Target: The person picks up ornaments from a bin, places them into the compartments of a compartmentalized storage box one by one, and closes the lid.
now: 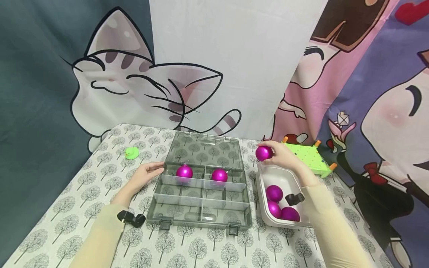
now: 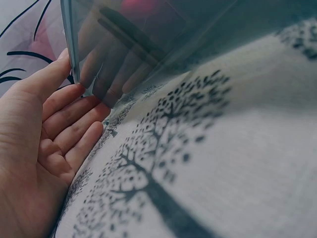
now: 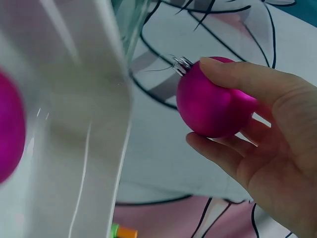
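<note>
My right hand holds a shiny magenta Christmas bauble between thumb and fingers, above the far rim of a white plastic bin. The bauble's silver cap shows in the right wrist view. Several more magenta baubles lie in the bin. In the middle stands a clear grey compartment box, its lid folded back. One bauble sits in its far left compartment, another bauble in the far right one. My left hand touches the box's left side near the hinge with relaxed fingers.
A green rubber duck sits at the far left of the tree-print tablecloth. Behind the bin is a green pegged toy stand with orange feet. Cartoon-printed curtains hang behind the table.
</note>
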